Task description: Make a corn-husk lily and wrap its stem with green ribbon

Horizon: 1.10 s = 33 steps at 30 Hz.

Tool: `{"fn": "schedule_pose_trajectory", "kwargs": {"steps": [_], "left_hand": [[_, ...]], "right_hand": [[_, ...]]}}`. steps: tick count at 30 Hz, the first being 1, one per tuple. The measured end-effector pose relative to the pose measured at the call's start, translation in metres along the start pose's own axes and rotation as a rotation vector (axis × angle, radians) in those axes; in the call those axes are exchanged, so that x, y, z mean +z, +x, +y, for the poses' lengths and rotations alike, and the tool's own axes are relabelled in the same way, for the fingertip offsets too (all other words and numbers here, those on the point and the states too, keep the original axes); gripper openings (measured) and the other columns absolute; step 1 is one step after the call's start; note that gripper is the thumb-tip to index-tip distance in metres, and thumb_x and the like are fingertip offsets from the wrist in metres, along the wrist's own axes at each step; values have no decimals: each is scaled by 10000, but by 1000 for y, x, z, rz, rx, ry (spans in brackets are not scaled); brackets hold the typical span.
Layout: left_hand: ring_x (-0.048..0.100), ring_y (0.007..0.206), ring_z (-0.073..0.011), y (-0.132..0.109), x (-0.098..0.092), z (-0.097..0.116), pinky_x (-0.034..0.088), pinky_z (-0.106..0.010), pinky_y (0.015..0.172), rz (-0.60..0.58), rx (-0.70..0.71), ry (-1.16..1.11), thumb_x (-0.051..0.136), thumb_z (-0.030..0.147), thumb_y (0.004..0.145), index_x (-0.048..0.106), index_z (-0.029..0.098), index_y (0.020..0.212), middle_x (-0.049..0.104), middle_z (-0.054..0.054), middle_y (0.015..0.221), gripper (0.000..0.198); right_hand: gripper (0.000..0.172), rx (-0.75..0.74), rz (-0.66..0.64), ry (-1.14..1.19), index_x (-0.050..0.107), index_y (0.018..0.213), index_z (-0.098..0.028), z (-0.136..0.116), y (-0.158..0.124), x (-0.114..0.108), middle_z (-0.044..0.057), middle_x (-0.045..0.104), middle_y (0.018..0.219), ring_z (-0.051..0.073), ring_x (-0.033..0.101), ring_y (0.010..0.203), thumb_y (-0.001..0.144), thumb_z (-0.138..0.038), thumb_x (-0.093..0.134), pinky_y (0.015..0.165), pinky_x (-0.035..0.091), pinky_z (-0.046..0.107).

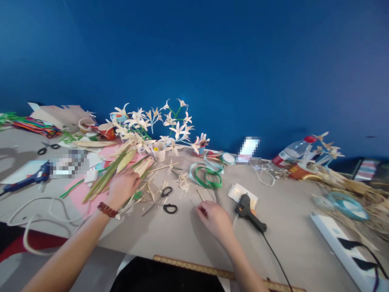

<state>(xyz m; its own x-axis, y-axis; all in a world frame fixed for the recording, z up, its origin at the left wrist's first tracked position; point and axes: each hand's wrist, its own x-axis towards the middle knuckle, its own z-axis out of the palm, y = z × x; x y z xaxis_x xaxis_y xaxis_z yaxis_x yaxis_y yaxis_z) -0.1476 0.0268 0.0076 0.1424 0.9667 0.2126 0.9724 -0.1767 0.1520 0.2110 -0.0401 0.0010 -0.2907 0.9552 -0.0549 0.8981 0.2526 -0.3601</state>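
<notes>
My left hand (123, 186) lies over a pile of pale and green corn husks (105, 178), its fingers stretched across the husk pieces. A beaded bracelet circles that wrist. Over the table's middle, my right hand (214, 219) is closed, with a thin wire (192, 202) sticking out at its fingertips. Several more thin wires (217, 198) lie just beyond it. Between both hands rest black-handled scissors (166, 199), blades apart, beside husk scraps (184, 182). A black glue gun (248, 213) lies right of my right hand, its nozzle over a small white packet (238, 191).
Husk flowers (178, 129) stand in cups at the back. Green ribbon (208, 178) lies before them. A blue glue gun (28, 178) and white cable (45, 199) are left. Right are a bottle (290, 153), power strip (337, 247) and dry husks (377, 207).
</notes>
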Motion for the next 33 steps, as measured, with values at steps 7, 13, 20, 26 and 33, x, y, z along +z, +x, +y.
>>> {"fn": "schedule_pose_trajectory", "kwargs": {"steps": [7,13,20,26,33], "left_hand": [[622,899,-328,-2,4,16,433,-402,755,-45,13,215,534,276,835,614,178,702,671,-137,819,184],[611,764,-223,-6,-17,11,442,-323,713,-80,128,-50,470,265,890,628,190,764,670,-76,805,216],[641,979,-222,-11,-49,19,478,-368,914,-5,390,-300,478,289,920,691,238,967,715,-55,1026,225],[666,876,-230,-31,-68,42,536,-361,817,86,325,-683,605,243,856,703,256,891,722,-39,885,105],[585,625,-131,-38,-48,120,517,-252,599,-145,-61,-1426,628,314,860,616,195,844,610,6,701,121]], "right_hand": [[237,2,-14,-18,650,790,-186,3,-4,-2,48,671,790,192,619,758,939,-291,499,644,386,258],[236,-4,-18,31,652,804,-187,5,-4,-1,42,674,791,184,621,755,946,-289,493,649,385,249],[211,-16,-14,46,636,756,-184,3,-2,3,36,664,768,184,616,759,918,-265,527,657,382,251],[179,-135,28,267,647,787,-189,-10,-7,-7,27,638,759,162,590,731,919,-243,538,663,409,240],[194,-325,92,817,622,1011,-218,-62,-19,-34,34,648,942,136,590,715,891,-370,622,735,486,264]]}}
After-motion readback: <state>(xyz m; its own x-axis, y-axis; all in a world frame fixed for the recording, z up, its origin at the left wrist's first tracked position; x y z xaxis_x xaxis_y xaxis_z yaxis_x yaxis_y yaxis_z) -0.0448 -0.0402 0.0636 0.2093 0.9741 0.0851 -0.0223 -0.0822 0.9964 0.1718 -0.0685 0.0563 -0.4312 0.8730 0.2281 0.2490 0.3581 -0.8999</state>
